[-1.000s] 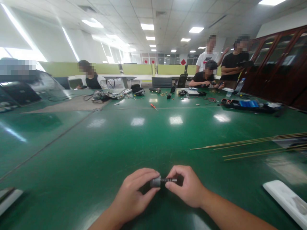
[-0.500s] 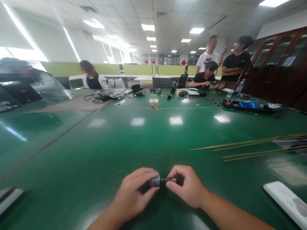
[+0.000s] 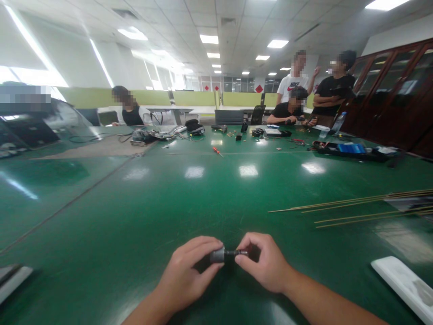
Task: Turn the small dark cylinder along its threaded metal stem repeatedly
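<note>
Near the front of the green table [image 3: 216,198], my left hand [image 3: 189,268] is closed on a short grey cylinder [image 3: 217,255], with fingers above and thumb below. A thin dark shaft [image 3: 231,253] sticks out of the cylinder's right end. My right hand [image 3: 267,262] pinches that shaft near its metallic tip, between thumb and index finger. Both hands hold the piece level, low over the tabletop. What exactly this piece is I cannot make out.
Long thin brass-coloured rods [image 3: 352,205] lie at the right. A white power strip [image 3: 402,284] is at the lower right. Farther off are a red screwdriver [image 3: 217,150], a black tray with blue items [image 3: 352,150] and tangled cables [image 3: 145,135]. Several people sit or stand beyond.
The grey cylinder has shifted very slightly left with my left hand. My right hand keeps its pinch on the shaft, almost in place.
</note>
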Tool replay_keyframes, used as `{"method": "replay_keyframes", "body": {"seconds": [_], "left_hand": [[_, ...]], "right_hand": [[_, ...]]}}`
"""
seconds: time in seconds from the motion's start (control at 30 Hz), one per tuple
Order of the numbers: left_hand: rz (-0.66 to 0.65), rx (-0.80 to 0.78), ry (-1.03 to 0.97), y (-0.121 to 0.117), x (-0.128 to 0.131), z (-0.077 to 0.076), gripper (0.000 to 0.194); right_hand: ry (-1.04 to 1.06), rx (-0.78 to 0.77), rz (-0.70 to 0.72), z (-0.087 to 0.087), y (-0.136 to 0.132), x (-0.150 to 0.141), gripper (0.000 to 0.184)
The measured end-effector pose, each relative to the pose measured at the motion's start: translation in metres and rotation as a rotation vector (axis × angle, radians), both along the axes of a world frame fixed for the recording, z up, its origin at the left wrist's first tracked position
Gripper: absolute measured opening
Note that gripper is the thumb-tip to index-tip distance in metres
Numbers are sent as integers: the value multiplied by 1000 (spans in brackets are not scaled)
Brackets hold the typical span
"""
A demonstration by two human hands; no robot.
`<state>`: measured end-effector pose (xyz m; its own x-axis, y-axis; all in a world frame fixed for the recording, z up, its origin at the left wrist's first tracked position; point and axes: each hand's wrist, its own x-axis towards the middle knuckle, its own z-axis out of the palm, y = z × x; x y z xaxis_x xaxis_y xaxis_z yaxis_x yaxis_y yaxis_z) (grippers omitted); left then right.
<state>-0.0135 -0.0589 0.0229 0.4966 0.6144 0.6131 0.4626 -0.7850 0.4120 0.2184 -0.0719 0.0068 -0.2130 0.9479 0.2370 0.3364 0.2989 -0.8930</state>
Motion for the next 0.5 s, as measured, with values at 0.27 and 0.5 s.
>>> {"method": "replay_keyframes", "body": {"seconds": [0.27, 0.5], "left_hand": [[3, -14, 1, 2, -3, -5, 29], [8, 10, -6, 2, -2, -1, 28]], "right_hand": [[20, -1, 4, 3, -1, 1, 6], [39, -21, 0, 0, 0, 1, 7]]}}
